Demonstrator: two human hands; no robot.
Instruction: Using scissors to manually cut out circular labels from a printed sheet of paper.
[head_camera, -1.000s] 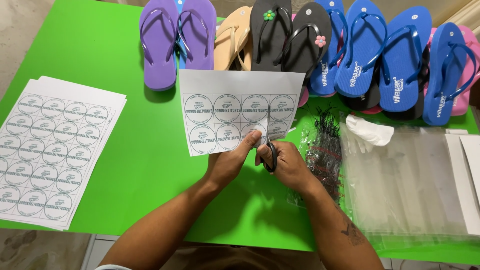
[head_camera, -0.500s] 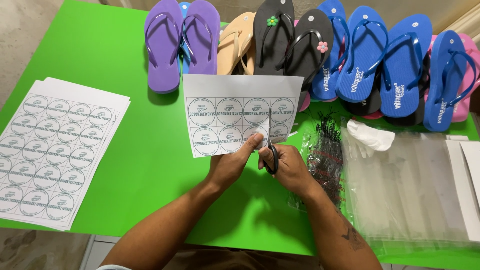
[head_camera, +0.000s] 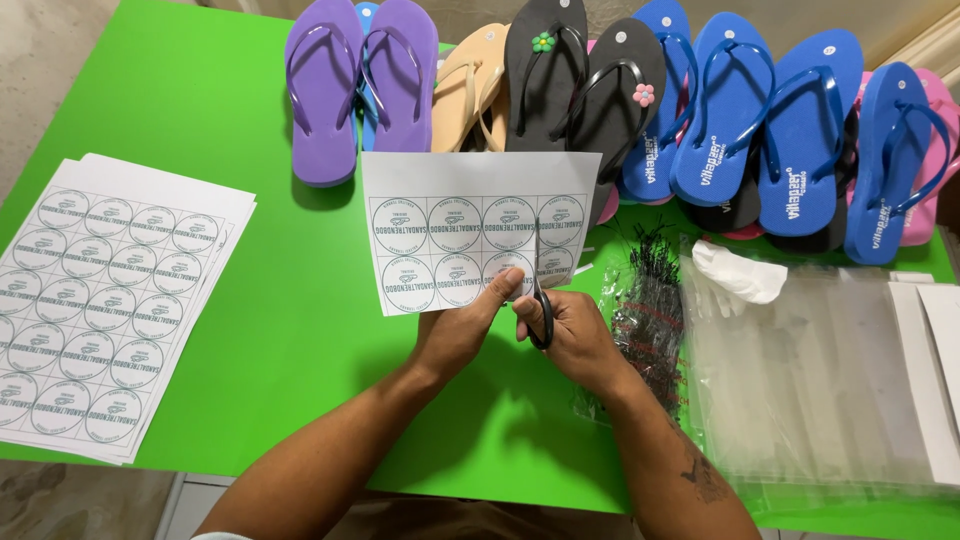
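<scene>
A pair of black-handled scissors is being held in the right hand, the fingers being closed through the handle loops, with the blades pointing up and away from the hand into a sheet of round labels. The blades are being run between two columns of printed circles, near the sheet's right side. The same sheet is being gripped at its lower edge by the left hand, just to the left of the right hand; the thumb is being pressed onto the printed face and the other fingers are closed behind the paper. The two hands are nearly touching. The sheet is being held up off the green table, tilted toward the camera.

Just to the right of the right hand, a clear bag of small black fasteners is lying on the table, its edge being brushed by the right wrist. Farther right, a stack of clear plastic bags is spread out, with a crumpled white glove or cloth lying at its far edge, and white paper is showing at the right border.

Well to the left of the left hand, a pile of uncut label sheets is lying flat. Beyond both hands, behind the held sheet, a row of flip-flops is lined up along the far side of the table: purple ones, a tan pair, black ones with small flowers, blue ones and pink ones.
</scene>
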